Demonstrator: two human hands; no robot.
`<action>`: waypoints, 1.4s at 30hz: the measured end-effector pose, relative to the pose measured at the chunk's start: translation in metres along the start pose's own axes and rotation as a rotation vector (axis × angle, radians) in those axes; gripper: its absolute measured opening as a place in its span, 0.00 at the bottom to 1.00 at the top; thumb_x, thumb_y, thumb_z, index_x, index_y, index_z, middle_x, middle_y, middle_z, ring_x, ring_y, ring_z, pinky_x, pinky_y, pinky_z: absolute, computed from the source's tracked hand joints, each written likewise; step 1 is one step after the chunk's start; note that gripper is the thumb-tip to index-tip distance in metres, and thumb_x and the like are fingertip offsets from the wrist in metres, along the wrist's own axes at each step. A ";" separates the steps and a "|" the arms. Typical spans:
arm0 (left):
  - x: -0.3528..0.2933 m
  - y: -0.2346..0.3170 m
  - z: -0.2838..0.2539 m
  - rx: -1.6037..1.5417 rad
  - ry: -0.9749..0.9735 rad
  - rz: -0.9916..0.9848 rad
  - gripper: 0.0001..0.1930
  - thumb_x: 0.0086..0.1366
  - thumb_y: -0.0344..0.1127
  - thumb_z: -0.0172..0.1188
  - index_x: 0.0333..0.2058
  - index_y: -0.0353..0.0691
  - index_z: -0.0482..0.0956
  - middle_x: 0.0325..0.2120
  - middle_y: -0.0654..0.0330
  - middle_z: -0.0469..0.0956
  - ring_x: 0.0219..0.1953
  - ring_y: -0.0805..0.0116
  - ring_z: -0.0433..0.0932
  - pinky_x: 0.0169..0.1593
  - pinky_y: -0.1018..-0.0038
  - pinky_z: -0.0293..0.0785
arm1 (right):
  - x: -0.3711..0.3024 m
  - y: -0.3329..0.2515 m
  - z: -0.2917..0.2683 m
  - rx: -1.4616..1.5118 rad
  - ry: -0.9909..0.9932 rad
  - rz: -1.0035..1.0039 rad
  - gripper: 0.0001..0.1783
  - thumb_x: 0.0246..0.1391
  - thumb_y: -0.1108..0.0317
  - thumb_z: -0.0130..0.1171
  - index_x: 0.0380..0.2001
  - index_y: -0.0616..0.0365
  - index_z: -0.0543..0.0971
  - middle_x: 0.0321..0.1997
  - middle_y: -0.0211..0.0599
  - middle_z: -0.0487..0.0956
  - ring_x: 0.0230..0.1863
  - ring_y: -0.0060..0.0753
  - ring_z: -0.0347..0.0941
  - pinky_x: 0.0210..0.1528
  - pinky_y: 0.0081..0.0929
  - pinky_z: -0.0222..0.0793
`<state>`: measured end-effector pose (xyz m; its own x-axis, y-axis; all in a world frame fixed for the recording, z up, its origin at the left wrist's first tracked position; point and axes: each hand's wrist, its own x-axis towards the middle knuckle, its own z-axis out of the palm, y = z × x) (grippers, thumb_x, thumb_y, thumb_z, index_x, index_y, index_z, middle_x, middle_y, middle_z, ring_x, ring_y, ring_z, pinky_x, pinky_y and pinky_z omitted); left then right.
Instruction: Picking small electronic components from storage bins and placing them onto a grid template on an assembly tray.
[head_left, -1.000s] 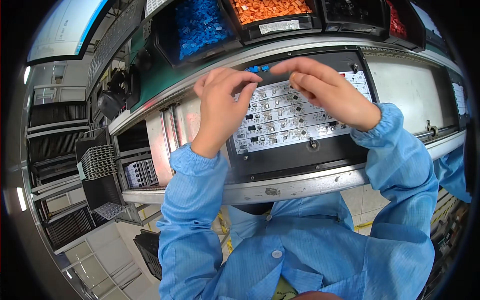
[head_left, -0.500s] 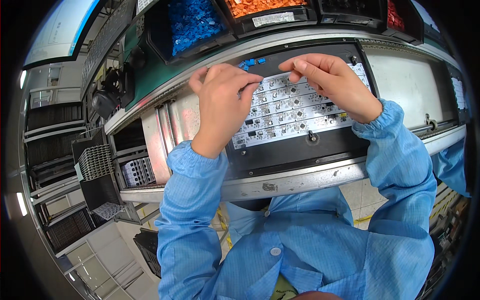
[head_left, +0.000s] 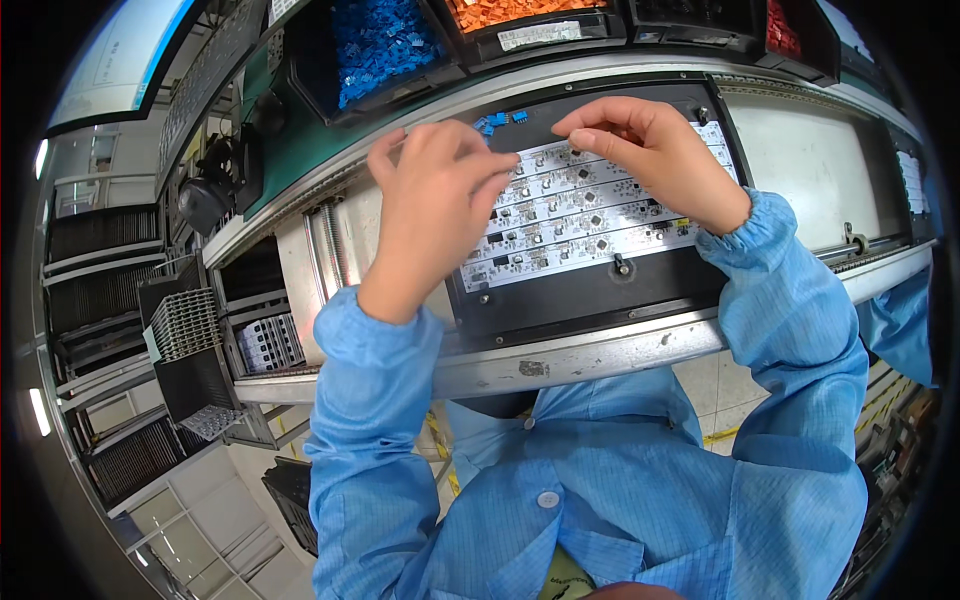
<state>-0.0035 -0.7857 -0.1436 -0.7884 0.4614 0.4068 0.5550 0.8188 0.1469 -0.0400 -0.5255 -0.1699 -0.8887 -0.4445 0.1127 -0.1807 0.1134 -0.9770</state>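
Note:
A panel of several long white circuit boards (head_left: 600, 240) lies in a black carrier tray (head_left: 545, 308) in front of me. My left hand (head_left: 435, 195) hovers over the panel's upper left corner, thumb and forefinger bent close together, slightly blurred. Anything between those tips is too small to make out. Over the upper right part of the boards is my right hand (head_left: 665, 160), its thumb and forefinger drawn together; whether a small part sits in them cannot be seen. Between and beyond my hands, a few small blue connectors (head_left: 500, 121) with pins lie on the tray's far edge.
Along the back stand black bins of blue connectors (head_left: 385, 50), orange parts (head_left: 520, 12) and red parts (head_left: 783, 40). A metal conveyor rail (head_left: 600, 350) runs along the near side. Racks (head_left: 110, 235) and a screen (head_left: 120, 60) are at left.
My left hand has shifted slightly left and its fingers have moved a little. My right hand has moved slightly left too, with its fingers still drawn together. The blue connectors stay on the tray.

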 end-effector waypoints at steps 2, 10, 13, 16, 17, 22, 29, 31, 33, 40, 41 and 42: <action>0.006 -0.009 -0.001 -0.085 0.040 -0.101 0.07 0.62 0.33 0.70 0.38 0.51 0.89 0.38 0.68 0.82 0.50 0.62 0.78 0.64 0.52 0.56 | 0.003 -0.009 0.005 -0.205 0.011 -0.029 0.11 0.68 0.66 0.64 0.49 0.60 0.85 0.39 0.28 0.85 0.38 0.17 0.76 0.43 0.20 0.75; 0.000 -0.016 0.006 -0.064 -0.012 -0.080 0.08 0.62 0.33 0.69 0.40 0.50 0.88 0.37 0.67 0.83 0.51 0.63 0.78 0.64 0.52 0.54 | 0.021 0.010 0.016 -0.643 0.072 -0.359 0.08 0.60 0.69 0.68 0.42 0.58 0.86 0.38 0.40 0.85 0.34 0.38 0.81 0.37 0.32 0.77; 0.001 -0.015 0.010 -0.060 0.015 -0.066 0.07 0.62 0.32 0.69 0.39 0.50 0.88 0.36 0.67 0.83 0.51 0.64 0.78 0.64 0.51 0.54 | 0.021 0.011 0.018 -0.719 0.096 -0.396 0.08 0.59 0.68 0.69 0.40 0.57 0.85 0.37 0.39 0.84 0.37 0.46 0.82 0.39 0.38 0.78; 0.002 -0.013 0.014 -0.035 0.001 -0.058 0.07 0.62 0.31 0.69 0.39 0.49 0.87 0.37 0.66 0.83 0.49 0.63 0.77 0.64 0.51 0.56 | 0.020 0.010 0.020 -0.742 0.104 -0.412 0.07 0.58 0.68 0.69 0.40 0.57 0.85 0.38 0.39 0.84 0.37 0.45 0.82 0.40 0.38 0.78; 0.002 -0.011 0.014 -0.035 -0.002 -0.070 0.08 0.62 0.31 0.69 0.40 0.48 0.86 0.36 0.66 0.82 0.48 0.63 0.77 0.64 0.52 0.56 | 0.020 0.009 0.021 -0.757 0.109 -0.409 0.07 0.58 0.68 0.69 0.39 0.56 0.85 0.38 0.38 0.84 0.38 0.45 0.82 0.40 0.38 0.78; 0.000 -0.012 0.017 -0.041 -0.005 -0.100 0.09 0.66 0.32 0.67 0.45 0.46 0.85 0.37 0.65 0.82 0.48 0.64 0.79 0.63 0.59 0.56 | 0.018 0.011 0.022 -0.809 0.108 -0.410 0.06 0.58 0.68 0.69 0.39 0.54 0.85 0.38 0.36 0.83 0.37 0.44 0.81 0.39 0.38 0.78; 0.001 -0.011 0.015 -0.056 0.095 -0.099 0.06 0.64 0.34 0.69 0.40 0.50 0.89 0.34 0.67 0.80 0.46 0.64 0.78 0.62 0.56 0.56 | 0.018 0.009 0.022 -0.856 0.095 -0.449 0.06 0.56 0.69 0.68 0.38 0.52 0.85 0.37 0.33 0.82 0.39 0.43 0.81 0.39 0.39 0.78; 0.003 -0.009 0.015 -0.052 0.115 -0.101 0.05 0.64 0.35 0.70 0.38 0.52 0.90 0.33 0.68 0.80 0.46 0.66 0.77 0.62 0.56 0.56 | 0.016 0.007 0.020 -0.877 0.105 -0.453 0.06 0.56 0.69 0.68 0.38 0.51 0.86 0.37 0.33 0.82 0.39 0.43 0.81 0.39 0.39 0.78; 0.003 -0.010 0.014 -0.047 0.167 -0.088 0.03 0.63 0.38 0.71 0.36 0.53 0.91 0.32 0.69 0.81 0.45 0.67 0.78 0.61 0.55 0.55 | 0.015 0.003 0.018 -0.915 0.072 -0.493 0.07 0.55 0.69 0.68 0.38 0.52 0.87 0.37 0.33 0.82 0.39 0.43 0.81 0.39 0.39 0.78; 0.002 -0.004 0.015 -0.162 0.162 -0.104 0.03 0.63 0.37 0.72 0.35 0.53 0.91 0.31 0.69 0.85 0.45 0.67 0.80 0.63 0.54 0.55 | 0.005 -0.006 0.014 -1.010 0.040 -0.463 0.09 0.58 0.71 0.65 0.41 0.52 0.88 0.37 0.33 0.83 0.37 0.39 0.80 0.38 0.34 0.78; 0.002 -0.004 0.015 -0.167 0.159 -0.088 0.03 0.62 0.36 0.72 0.36 0.53 0.90 0.31 0.69 0.85 0.46 0.67 0.80 0.63 0.54 0.55 | 0.003 -0.009 0.010 -0.792 0.015 -0.335 0.10 0.61 0.71 0.63 0.45 0.53 0.87 0.40 0.32 0.83 0.37 0.34 0.79 0.40 0.31 0.77; 0.001 -0.004 0.016 -0.172 0.155 -0.071 0.04 0.62 0.35 0.71 0.36 0.52 0.90 0.31 0.69 0.85 0.47 0.67 0.80 0.63 0.54 0.55 | 0.000 -0.010 0.007 -0.574 -0.010 -0.207 0.12 0.64 0.72 0.62 0.48 0.53 0.87 0.43 0.31 0.84 0.37 0.29 0.78 0.42 0.27 0.76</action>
<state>-0.0110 -0.7833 -0.1580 -0.7846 0.3356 0.5213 0.5467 0.7711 0.3264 -0.0355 -0.5329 -0.1612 -0.8073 -0.5164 0.2858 -0.5502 0.4833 -0.6809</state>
